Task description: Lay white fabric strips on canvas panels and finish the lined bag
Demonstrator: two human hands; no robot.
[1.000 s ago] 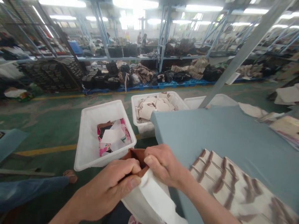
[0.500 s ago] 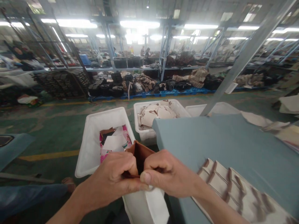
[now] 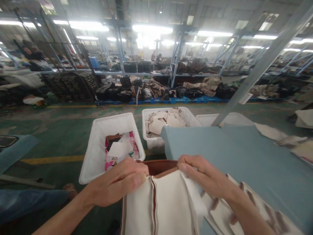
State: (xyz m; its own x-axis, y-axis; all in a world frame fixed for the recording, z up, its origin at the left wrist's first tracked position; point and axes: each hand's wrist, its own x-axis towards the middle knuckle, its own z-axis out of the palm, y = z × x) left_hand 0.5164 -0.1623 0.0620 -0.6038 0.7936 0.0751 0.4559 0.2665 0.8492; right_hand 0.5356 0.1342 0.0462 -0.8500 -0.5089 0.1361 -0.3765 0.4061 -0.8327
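Both my hands grip the top edge of a white fabric piece with a brown trim (image 3: 161,202), held spread out flat in front of me. My left hand (image 3: 119,181) is closed on its left corner and my right hand (image 3: 204,174) is closed on its right corner. Just right of the piece, a row of overlapping white and brown fabric pieces (image 3: 256,209) lies on the blue table (image 3: 239,150). The piece hangs over the table's near left corner.
A white bin (image 3: 97,156) with pink, white and brown scraps stands on the green floor ahead left. A second white bin (image 3: 186,114) holds cream pieces, and a third (image 3: 220,118) sits behind the table. A metal post (image 3: 256,65) rises from the table. Shelves of goods and distant people fill the back.
My hands have moved apart, spreading the bunched fabric piece out flat. The view has tilted slightly down.
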